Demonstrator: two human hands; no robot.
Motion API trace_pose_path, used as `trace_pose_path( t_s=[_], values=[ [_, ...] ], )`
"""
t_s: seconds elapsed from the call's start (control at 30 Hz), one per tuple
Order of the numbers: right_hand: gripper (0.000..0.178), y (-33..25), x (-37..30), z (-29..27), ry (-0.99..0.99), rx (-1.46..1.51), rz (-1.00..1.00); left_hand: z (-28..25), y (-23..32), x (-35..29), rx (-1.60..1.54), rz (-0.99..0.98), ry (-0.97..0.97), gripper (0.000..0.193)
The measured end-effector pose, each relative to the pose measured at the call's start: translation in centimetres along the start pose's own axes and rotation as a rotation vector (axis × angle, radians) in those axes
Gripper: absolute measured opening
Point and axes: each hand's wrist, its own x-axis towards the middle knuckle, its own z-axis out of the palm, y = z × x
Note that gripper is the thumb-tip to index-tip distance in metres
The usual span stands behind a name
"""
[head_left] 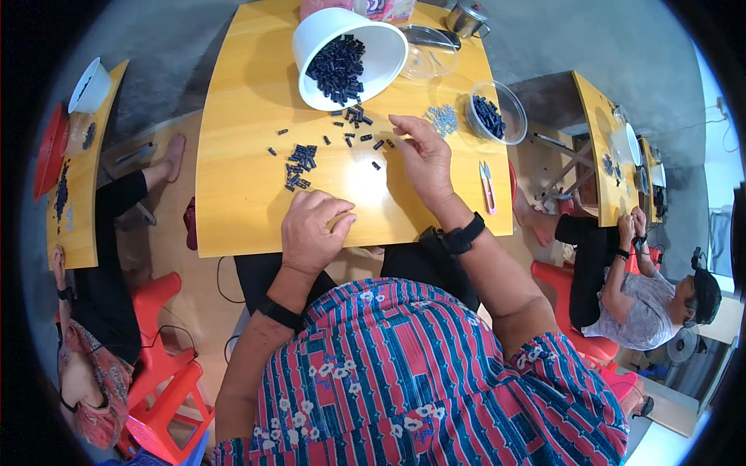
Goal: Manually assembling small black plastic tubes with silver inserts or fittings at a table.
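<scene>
My left hand [312,227] hovers at the table's near edge, fingers loosely curled, with a gap between thumb and forefinger and nothing visible in it. Just beyond it lies a small heap of short black cylindrical parts [303,161]. Farther right, my right hand [426,159] is above the table with bent fingers, thumb and forefinger apart. Several loose black parts [376,165] are scattered to its left. A white tub [392,54] tipped on its side holds many more, some spilling from its mouth. Beyond my right hand lies a pile of small pale blue-grey pieces [442,119].
A clear round bowl [519,116] of black parts stands at the right edge, with pink-handled thread snips [488,190] nearer me. A clear lid [423,66] and a metal mug [466,17] are at the back. People sit at tables on both sides, near red stools [159,311].
</scene>
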Motion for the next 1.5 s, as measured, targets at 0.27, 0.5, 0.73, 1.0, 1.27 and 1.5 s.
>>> trace_pose_path(
  t_s=[0.27, 0.5, 0.73, 1.0, 1.27, 1.5],
  values=[
    [0.034, -0.4, -2.7, -1.2, 0.056, -0.141, 0.082, 0.1, 0.2, 0.2, 0.017, 0.003, -0.007, 0.014],
    [0.029, 0.1, -2.9, -0.6, 0.034, -0.166, 0.056, -0.1, -0.1, 0.0, 0.026, 0.022, 0.011, 0.013],
    [0.020, 0.2, -3.4, -1.2, -0.016, -0.359, -0.043, 0.2, 0.2, 0.0, -0.029, 0.031, -0.010, 0.010],
    [0.013, 0.3, -3.1, -0.5, 0.015, -0.347, -0.139, 0.0, 0.0, -0.1, 0.010, 0.020, -0.010, 0.011],
    [0.013, 0.4, -3.1, -0.8, -0.018, -0.324, -0.132, 0.0, 0.1, 0.0, 0.008, 0.026, -0.016, 0.012],
    [0.007, 0.7, -3.2, -0.9, -0.063, -0.396, -0.129, 0.1, 0.1, -0.2, 0.020, 0.015, -0.019, 0.011]
  ],
)
